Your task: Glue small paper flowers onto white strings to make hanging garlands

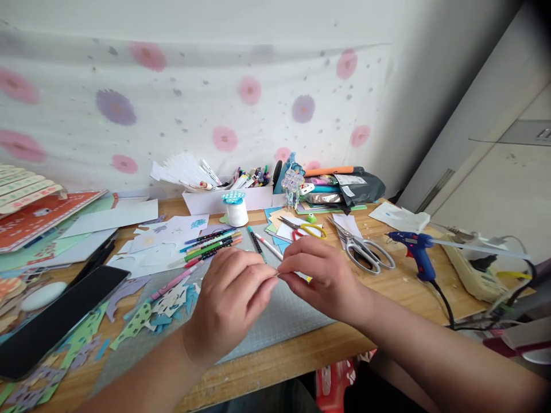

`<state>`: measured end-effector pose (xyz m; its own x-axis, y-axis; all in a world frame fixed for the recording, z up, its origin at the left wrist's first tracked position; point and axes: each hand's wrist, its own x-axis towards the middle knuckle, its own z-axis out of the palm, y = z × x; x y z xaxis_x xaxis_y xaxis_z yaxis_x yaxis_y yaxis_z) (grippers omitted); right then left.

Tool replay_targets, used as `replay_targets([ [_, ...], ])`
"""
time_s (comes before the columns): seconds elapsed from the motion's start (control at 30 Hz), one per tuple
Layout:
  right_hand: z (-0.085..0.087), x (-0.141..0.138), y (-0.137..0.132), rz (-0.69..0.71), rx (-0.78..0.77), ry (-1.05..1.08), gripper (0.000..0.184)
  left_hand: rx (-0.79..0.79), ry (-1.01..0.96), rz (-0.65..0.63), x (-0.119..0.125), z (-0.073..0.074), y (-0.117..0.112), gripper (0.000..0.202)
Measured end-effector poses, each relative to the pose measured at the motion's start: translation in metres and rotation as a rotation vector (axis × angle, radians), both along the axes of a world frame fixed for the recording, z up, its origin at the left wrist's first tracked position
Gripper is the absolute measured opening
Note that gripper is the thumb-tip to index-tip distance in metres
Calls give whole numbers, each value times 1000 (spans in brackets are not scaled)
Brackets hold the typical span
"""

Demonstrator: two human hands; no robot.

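Observation:
My left hand (232, 298) and my right hand (322, 275) meet above the grey cutting mat (284, 315), fingertips pinched together around something tiny between them that I cannot make out. A small yellow bit shows just under my right hand's fingers. Both hands have closed fingers. Paper cut-outs (167, 304) in green, blue and white lie on the mat to the left of my left hand. Several coloured markers (210, 244) lie just beyond the hands.
A black phone (60, 318) lies at the left. Large silver scissors (365, 249), small yellow-handled scissors (307, 228) and a blue glue gun (417, 252) with its cord sit to the right. A white thread spool (236, 209) and a white pen box (224, 198) stand at the back.

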<state>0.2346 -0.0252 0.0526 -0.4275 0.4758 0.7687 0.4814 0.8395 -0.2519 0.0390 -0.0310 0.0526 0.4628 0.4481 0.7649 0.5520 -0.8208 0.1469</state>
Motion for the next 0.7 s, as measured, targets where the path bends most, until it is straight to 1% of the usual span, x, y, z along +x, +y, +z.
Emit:
replay_targets([
  [0.07, 2, 5, 0, -29, 136, -47, 10, -207, -146, -2, -1, 3, 1, 12],
  [0.13, 2, 10, 2, -29, 262, -92, 13, -513, -242, -42, -2, 6, 5, 15],
  [0.2, 2, 14, 3, -4, 343, -129, 15, -814, -266, -155, -1, 9, 11, 22],
  [0.23, 1, 15, 4, 12, 369, -149, 16, -923, -269, -217, 0, 10, 14, 25],
  [0.27, 1, 16, 5, 22, 394, -167, 16, -999, -277, -269, 1, 11, 16, 27],
  [0.33, 0, 18, 7, 25, 441, -197, 15, -1088, -284, -336, 2, 11, 20, 25],
  [0.43, -1, 21, 10, 7, 482, -221, 14, -1186, -259, -389, 4, 9, 24, 21],
  [0.53, -3, 22, 15, -6, 488, -224, 14, -1259, -286, -402, 6, 5, 27, 15],
  [0.7, -8, 20, 24, 16, 480, -221, 14, -1362, -426, -397, 4, -8, 33, 10],
])
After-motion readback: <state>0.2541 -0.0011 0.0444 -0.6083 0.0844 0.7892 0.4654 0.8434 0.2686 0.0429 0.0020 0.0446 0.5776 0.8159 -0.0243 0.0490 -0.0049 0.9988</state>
